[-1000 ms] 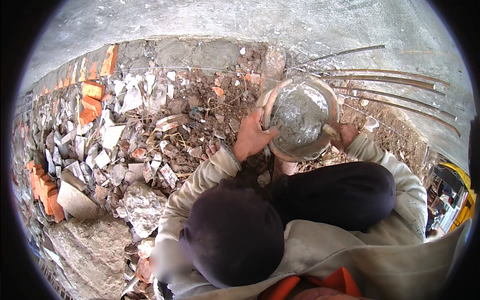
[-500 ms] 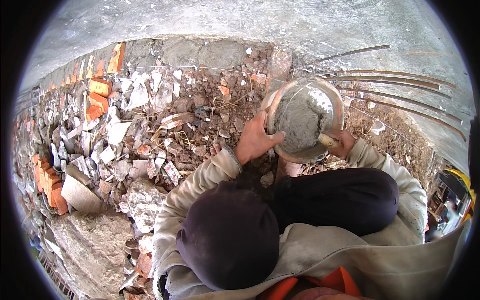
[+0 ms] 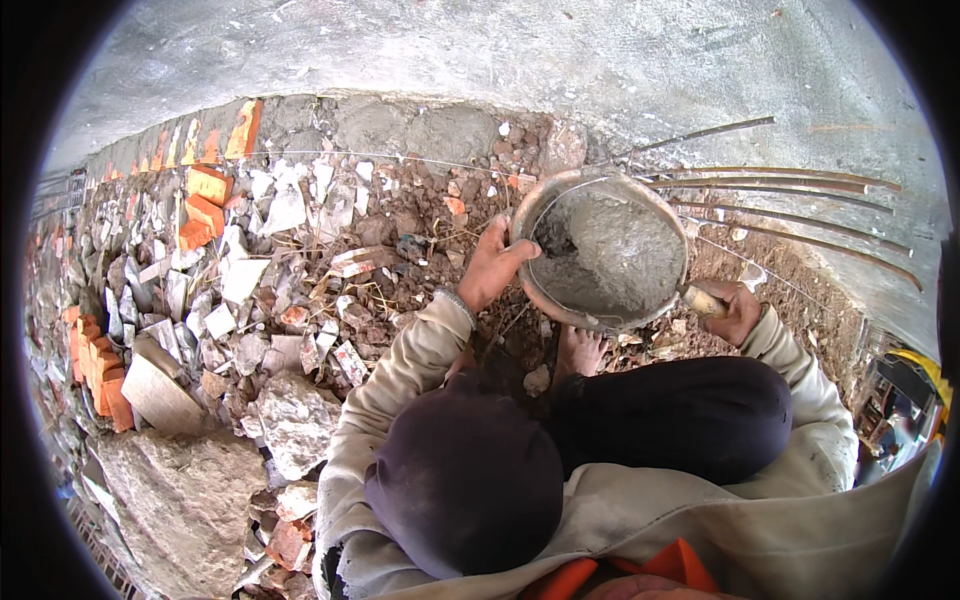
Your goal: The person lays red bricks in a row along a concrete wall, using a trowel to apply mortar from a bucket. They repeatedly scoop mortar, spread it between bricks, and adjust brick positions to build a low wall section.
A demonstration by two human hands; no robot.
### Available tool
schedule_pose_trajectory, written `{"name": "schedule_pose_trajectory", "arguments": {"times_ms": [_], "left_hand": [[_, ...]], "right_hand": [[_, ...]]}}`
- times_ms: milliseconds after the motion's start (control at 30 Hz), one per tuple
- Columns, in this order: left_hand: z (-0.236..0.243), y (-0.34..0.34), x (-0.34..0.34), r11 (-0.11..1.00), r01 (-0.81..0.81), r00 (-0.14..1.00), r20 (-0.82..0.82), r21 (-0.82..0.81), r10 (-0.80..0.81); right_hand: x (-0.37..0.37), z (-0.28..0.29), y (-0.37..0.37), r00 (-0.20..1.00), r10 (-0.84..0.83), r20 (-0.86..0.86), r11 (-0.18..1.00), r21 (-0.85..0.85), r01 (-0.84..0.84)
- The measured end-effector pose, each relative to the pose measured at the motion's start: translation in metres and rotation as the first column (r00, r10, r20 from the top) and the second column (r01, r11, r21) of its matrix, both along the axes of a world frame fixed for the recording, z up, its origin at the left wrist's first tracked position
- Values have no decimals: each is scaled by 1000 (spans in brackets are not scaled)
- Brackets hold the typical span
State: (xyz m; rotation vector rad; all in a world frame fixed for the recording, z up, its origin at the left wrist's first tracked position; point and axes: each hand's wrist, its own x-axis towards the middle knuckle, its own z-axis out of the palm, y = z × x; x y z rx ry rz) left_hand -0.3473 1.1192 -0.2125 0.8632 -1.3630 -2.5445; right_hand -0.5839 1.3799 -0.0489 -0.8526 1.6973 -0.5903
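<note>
Grey wet mortar fills the round metal pan (image 3: 600, 250), tilted toward me over the rubble (image 3: 300, 270) by the wall base. My left hand (image 3: 495, 265) grips the pan's near-left rim, fingers curled over the edge. My right hand (image 3: 735, 310) is closed round a wooden handle (image 3: 703, 300); the tool end is hidden behind the pan rim, can't tell what it is. Bare foot (image 3: 580, 350) just under the pan, partly covered. My cap and knee block the ground below. Bent rebar (image 3: 800, 200) runs off right, ends cut off
</note>
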Motion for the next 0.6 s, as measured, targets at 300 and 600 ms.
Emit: {"name": "schedule_pose_trajectory", "arguments": {"times_ms": [300,600], "left_hand": [[-9,30,11,948,-295,952,-45,116,302],[-2,25,22,978,-206,978,36,-25,207]], "right_hand": [[21,42,-110,981,-193,-11,974,-124,190],[48,-30,-258,62,633,-772,759,602,-250]]}}
